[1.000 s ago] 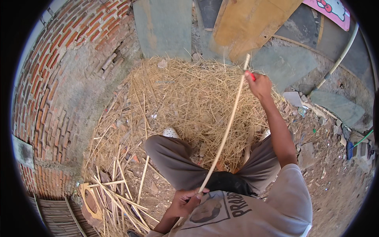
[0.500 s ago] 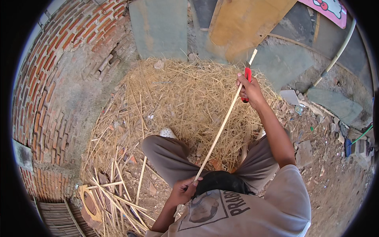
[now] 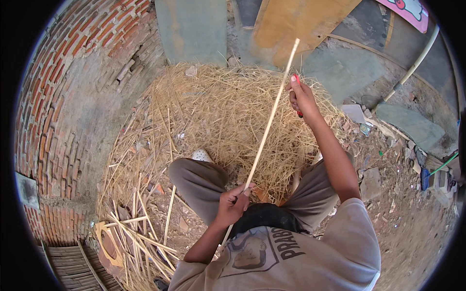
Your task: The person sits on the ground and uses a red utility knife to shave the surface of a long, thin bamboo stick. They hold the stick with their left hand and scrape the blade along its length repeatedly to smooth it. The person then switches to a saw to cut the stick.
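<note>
A long, pale, thin strip of what looks like bamboo point(image 3: 270, 118) slants up and away from my lap. My left hand point(image 3: 234, 203) is closed round its lower part, and the strip's near end runs on below that hand toward my shirt. My right hand point(image 3: 302, 98) grips a red utility knife point(image 3: 297, 79), mostly covered by the fingers; its blade does not show clearly. The right hand is just to the right of the strip's upper part, and whether the fingers touch the strip I cannot tell.
A heap of thin shavings point(image 3: 228, 116) spreads in front of my crossed legs. Several cut strips point(image 3: 141, 242) lie at the lower left near a brick wall point(image 3: 58, 145). Boards point(image 3: 191, 34) lean at the back. Rubble and a stone slab point(image 3: 371, 184) are at the right.
My left hand has moved up along the strip, whose near end now shows below it. The strip has shifted left, apart from the knife, which has turned in my right hand.
</note>
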The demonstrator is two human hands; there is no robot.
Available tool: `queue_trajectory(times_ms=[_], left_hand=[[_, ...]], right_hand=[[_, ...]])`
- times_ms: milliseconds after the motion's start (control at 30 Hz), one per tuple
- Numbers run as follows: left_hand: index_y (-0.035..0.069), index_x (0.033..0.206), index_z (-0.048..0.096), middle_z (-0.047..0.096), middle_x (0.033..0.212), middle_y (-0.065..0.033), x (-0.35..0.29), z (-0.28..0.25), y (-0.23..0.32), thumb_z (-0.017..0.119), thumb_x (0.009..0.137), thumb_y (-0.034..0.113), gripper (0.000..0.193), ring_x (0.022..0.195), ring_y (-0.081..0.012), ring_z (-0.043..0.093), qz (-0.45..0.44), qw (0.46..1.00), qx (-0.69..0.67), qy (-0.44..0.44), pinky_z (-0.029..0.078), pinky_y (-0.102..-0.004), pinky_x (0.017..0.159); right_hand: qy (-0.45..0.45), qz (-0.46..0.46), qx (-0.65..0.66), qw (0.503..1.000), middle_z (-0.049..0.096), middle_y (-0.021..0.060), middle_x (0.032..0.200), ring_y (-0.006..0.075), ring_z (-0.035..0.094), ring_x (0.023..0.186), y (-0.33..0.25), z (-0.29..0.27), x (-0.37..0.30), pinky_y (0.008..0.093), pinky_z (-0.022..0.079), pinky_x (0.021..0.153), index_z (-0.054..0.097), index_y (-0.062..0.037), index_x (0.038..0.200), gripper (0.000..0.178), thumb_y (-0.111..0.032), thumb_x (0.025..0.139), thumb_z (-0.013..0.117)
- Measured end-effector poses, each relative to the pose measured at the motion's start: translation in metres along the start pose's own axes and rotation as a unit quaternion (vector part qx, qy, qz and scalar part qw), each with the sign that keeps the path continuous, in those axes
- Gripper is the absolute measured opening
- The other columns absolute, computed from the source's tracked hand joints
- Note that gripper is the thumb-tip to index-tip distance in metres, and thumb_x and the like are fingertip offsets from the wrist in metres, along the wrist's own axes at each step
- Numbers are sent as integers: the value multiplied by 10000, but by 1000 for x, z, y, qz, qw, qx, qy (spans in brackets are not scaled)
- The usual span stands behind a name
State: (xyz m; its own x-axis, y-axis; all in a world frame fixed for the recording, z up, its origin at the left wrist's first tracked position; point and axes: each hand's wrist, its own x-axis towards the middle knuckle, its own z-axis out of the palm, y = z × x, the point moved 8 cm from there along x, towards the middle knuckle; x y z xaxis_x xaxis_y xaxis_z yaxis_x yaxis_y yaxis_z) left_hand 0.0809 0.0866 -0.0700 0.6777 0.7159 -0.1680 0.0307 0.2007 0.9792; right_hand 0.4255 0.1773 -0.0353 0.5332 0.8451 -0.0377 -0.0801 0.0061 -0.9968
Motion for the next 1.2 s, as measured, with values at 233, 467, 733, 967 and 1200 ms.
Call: queue_trajectory(times_ms=[233, 467, 733, 967, 1200], left_hand=[[34, 1225, 601, 445, 555, 40, 37, -8, 51, 492, 1005, 166, 278, 442, -13, 350, 18, 995, -19, 97, 248, -185, 393], [31, 1273, 575, 426, 565, 56, 42, 0, 73, 484, 1001, 124, 302, 474, -6, 336, 53, 993, 17, 100, 253, -185, 429], [25, 1274, 573, 403, 664, 93, 35, 0, 70, 479, 992, 50, 299, 567, 5, 322, 52, 994, 27, 88, 260, -183, 493], [-1, 1241, 578, 412, 691, 93, 29, 1, 75, 481, 990, 51, 274, 592, 7, 319, 49, 992, 83, 86, 267, -184, 515], [-5, 1276, 554, 405, 694, 95, 11, 2, 67, 478, 985, 33, 303, 605, 10, 325, 13, 995, 62, 71, 259, -175, 525]], right_hand=[[-170, -264, -420, 852, 501, 83, 496, 274, 526, 448, -24, 97, -86, 411, 420, 469, 592, -65, 651, 661, -698, 829, 529], [-148, -352, -456, 804, 533, 90, 488, 292, 552, 431, -26, 119, -110, 396, 420, 436, 582, -86, 587, 638, -702, 751, 613], [-128, -377, -456, 796, 535, 57, 493, 262, 540, 416, -31, 116, -114, 368, 420, 437, 550, -110, 536, 635, -714, 711, 640], [-110, -410, -477, 770, 519, 42, 479, 247, 531, 408, -29, 113, -103, 357, 423, 443, 559, -122, 532, 636, -733, 684, 646], [-39, -357, -498, 789, 509, 68, 457, 269, 541, 416, -19, 90, -72, 383, 433, 445, 568, -112, 543, 664, -756, 704, 608]])
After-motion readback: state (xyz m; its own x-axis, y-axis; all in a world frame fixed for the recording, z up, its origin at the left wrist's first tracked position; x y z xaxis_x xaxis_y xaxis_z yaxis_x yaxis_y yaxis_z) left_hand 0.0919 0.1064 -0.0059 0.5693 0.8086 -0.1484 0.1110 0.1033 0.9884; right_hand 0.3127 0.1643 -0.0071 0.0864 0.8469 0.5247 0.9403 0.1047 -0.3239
